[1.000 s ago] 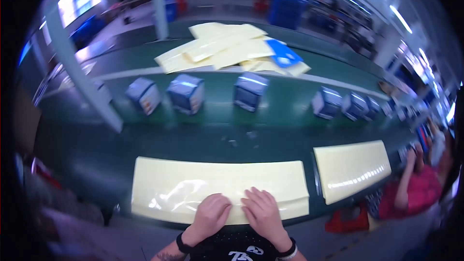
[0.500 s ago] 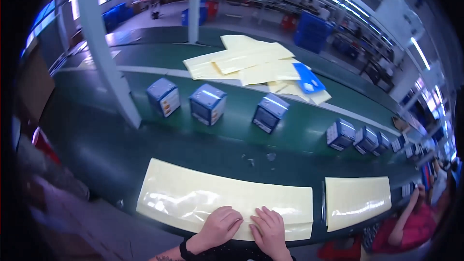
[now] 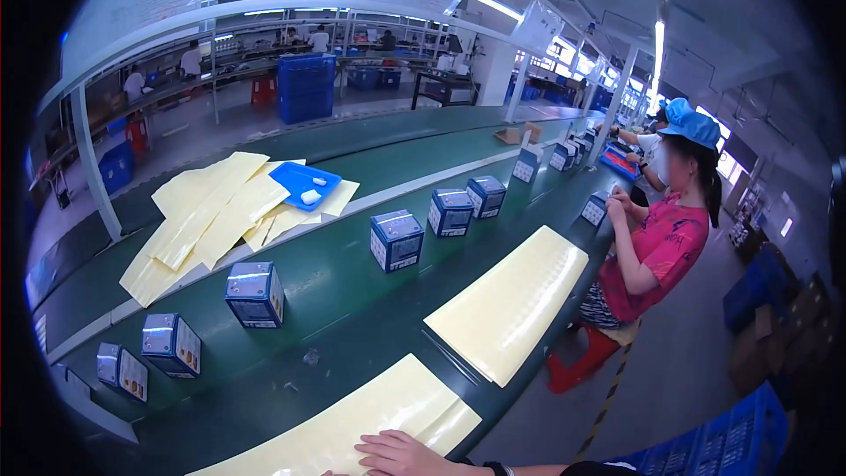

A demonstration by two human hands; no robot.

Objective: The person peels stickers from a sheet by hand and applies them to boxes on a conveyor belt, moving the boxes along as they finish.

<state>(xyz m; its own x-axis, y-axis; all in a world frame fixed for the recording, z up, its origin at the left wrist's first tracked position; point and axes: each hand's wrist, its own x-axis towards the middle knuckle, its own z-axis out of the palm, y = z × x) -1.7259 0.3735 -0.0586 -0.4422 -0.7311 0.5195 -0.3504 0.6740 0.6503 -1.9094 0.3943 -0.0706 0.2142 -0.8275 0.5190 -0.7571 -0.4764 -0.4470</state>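
A long pale-yellow glossy sheet (image 3: pixel 374 401) lies on the green belt at the lower edge of the view. My right hand (image 3: pixel 401 454) rests on its near part, fingers stretched out and nothing gripped. A dark band is around that wrist. Of my left hand, only a sliver of a fingertip (image 3: pixel 330 473) shows at the bottom edge; the rest is out of view. Farther right along the belt lies a second pale-yellow sheet or stack (image 3: pixel 507 304).
Several blue boxes (image 3: pixel 396 241) stand in a line along the green belt. Beyond them, yellow sheets (image 3: pixel 207 211) are heaped beside a blue tray (image 3: pixel 302 183). At right a co-worker in a pink shirt (image 3: pixel 671 242) sits on a red stool (image 3: pixel 582 360). A blue crate (image 3: pixel 731 436) is lower right.
The view has swung to the right, bringing the co-worker and crate into sight. My left hand has nearly left the picture; my right hand is still on the sheet.
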